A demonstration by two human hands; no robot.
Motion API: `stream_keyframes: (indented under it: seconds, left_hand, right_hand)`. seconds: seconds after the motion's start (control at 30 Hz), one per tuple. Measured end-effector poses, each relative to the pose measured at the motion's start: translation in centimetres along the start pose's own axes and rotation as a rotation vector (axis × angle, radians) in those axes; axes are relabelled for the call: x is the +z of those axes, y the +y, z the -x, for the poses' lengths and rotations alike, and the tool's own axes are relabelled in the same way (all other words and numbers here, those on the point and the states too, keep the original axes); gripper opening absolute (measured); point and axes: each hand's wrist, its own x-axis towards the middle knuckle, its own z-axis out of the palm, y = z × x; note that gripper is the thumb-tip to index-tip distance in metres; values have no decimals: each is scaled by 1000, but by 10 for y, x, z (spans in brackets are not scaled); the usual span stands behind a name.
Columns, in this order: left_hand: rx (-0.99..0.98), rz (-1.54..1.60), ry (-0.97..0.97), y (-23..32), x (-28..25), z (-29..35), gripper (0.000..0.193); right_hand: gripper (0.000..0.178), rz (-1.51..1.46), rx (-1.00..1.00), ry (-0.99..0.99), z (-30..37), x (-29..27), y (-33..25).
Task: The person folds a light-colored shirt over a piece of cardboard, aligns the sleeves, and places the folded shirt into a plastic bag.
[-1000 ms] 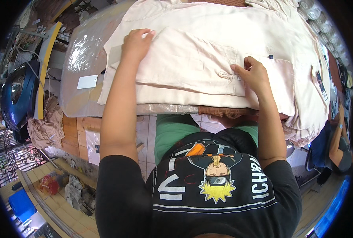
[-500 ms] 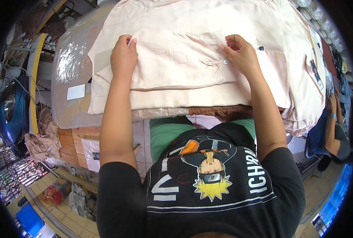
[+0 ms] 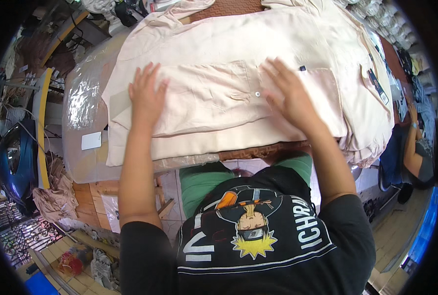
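A pale pink shirt [image 3: 219, 37] lies spread over the work surface in front of me. Across its lower part runs a folded, slightly creased section [image 3: 204, 98] with a small white button [image 3: 257, 94] near its right end. My left hand [image 3: 147, 98] rests at the left end of that section, fingers spread and holding nothing. Beside the button is my right hand [image 3: 291, 96], also open with fingers stretched out, slightly blurred. A small dark label [image 3: 302, 68] shows just beyond it. On the shirt's right side lies a dark hang tag [image 3: 377, 86].
Clear plastic wrapping [image 3: 86, 93] with a white tag [image 3: 91, 140] sticks out left of the shirt. A yellow-edged board [image 3: 44, 128] stands farther left, above a crumpled brown cloth [image 3: 56, 194]. At the far right, another person's arm [image 3: 412, 147] reaches toward dark and blue clothes.
Both hands have gone from curled fingers at the folded section's ends to spread, flat fingers. The view has shifted, showing more of the shirt's far side and the brown surface beyond.
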Motion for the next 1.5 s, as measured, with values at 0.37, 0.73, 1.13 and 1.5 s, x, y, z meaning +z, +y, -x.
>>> stream_keyframes:
  seconds: [0.37,0.73,1.13,1.5]
  left_hand:
    - [160,332,-62,83,-3,-27,35]
    - [136,22,-348,162,51,23,94]
    - [119,32,-373,157,57,24,100]
    - [87,56,-417,158,50,23,101]
  right_hand:
    - [21,-86,117,137,-7,-29,38]
    - [14,-370,145,-100,-20,42,11]
    - [11,-643,498,-195,-28,28,6]
    - [10,-762,243,-23,-3,-20,8]
